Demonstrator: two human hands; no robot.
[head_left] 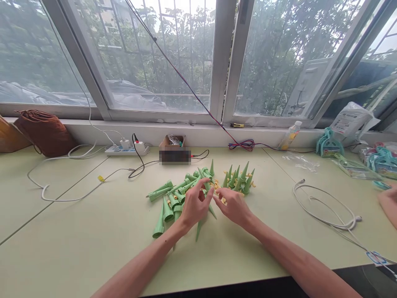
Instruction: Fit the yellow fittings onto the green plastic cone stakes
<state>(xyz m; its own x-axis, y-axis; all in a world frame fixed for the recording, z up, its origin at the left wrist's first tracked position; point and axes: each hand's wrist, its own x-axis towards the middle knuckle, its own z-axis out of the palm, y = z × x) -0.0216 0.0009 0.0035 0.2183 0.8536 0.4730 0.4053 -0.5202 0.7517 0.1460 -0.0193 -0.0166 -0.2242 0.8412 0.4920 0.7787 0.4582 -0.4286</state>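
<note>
Above the near part of the table (93,252), the left hand (195,205) and the right hand (234,203) face each other with each grip narrow, though whether either pinches anything I cannot tell. Loose green cones (180,198) lie heaped around the left hand, small yellow pieces (216,183) lie just beyond the fingertips, and upright cones (243,173) cluster to the right; farther off sits a small box (174,154).
</note>
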